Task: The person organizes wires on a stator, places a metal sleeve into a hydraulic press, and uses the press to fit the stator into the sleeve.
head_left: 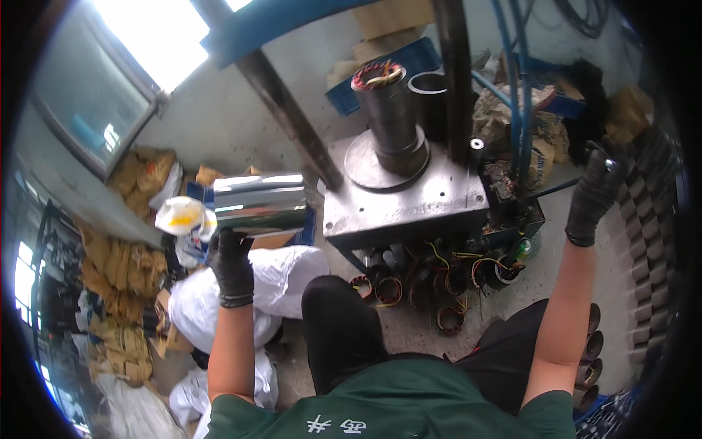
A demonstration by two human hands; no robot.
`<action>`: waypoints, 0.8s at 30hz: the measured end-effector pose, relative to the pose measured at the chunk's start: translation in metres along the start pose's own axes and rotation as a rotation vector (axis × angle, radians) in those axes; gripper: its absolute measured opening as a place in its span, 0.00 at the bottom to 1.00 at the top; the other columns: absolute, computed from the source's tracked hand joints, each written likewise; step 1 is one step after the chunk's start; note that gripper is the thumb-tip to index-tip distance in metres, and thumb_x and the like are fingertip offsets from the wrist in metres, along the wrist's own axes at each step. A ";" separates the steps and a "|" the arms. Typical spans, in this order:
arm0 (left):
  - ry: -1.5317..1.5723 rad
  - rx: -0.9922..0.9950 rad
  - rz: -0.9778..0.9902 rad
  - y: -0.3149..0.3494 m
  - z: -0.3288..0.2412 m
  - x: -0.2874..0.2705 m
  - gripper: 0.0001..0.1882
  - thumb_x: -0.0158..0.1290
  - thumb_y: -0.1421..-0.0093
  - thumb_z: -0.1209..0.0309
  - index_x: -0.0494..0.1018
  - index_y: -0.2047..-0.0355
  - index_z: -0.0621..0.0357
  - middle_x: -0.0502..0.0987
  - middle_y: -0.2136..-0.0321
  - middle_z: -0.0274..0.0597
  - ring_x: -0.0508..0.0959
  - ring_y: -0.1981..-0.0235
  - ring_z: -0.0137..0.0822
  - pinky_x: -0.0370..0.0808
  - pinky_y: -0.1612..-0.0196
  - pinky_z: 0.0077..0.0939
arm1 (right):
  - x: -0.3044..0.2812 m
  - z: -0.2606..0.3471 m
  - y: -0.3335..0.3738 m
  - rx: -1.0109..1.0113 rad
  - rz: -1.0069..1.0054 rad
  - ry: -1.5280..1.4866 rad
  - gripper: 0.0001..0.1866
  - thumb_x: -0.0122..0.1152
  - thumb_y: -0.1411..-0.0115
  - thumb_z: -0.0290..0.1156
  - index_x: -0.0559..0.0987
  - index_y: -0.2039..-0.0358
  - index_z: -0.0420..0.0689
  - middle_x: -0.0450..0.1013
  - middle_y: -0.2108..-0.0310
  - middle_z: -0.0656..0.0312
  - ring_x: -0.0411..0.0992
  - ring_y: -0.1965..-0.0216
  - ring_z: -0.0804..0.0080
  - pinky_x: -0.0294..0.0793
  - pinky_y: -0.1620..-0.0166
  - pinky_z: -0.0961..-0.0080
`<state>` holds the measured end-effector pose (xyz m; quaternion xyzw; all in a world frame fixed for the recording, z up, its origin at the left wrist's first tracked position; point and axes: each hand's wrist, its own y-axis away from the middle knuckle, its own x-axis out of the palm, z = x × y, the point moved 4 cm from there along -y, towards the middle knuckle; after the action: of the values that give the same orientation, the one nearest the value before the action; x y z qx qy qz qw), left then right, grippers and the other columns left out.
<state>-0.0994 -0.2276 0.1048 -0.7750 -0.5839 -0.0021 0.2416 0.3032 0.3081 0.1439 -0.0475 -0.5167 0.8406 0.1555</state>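
Note:
A shiny, polished metal cylinder (259,203) lies sideways at the left, its near end against the fingers of my black-gloved left hand (232,262), which is closed on it. Far off to the right, my black-gloved right hand (596,192) is raised with its fingers curled. A small bright spot shows at its fingers, but what they hold cannot be made out. Between the hands, a dark metal cylinder (387,110) with a red-edged wire winding (379,74) at its top stands upright on a round metal plate (358,164) on the press table (402,214).
Steel columns (289,117) and a blue crossbar (270,29) frame the press. A dark tube (428,84) stands behind the upright cylinder. Wound motor cores (387,290) with loose wires sit below the table. White sacks (285,278) lie left; stacked metal parts (647,256) line the right.

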 end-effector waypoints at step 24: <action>-0.543 0.451 0.324 -0.199 -0.028 0.343 0.18 0.72 0.44 0.59 0.79 0.69 0.61 0.78 0.74 0.35 0.76 0.75 0.27 0.75 0.70 0.21 | -0.014 0.011 -0.004 0.090 -0.095 -0.044 0.08 0.58 0.33 0.25 0.79 0.54 0.41 0.78 0.64 0.62 0.76 0.62 0.73 0.77 0.55 0.73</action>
<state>-0.1629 0.1123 0.3021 -0.7570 -0.4826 0.3697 0.2396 0.3150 0.2961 0.1517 0.0023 -0.4832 0.8556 0.1857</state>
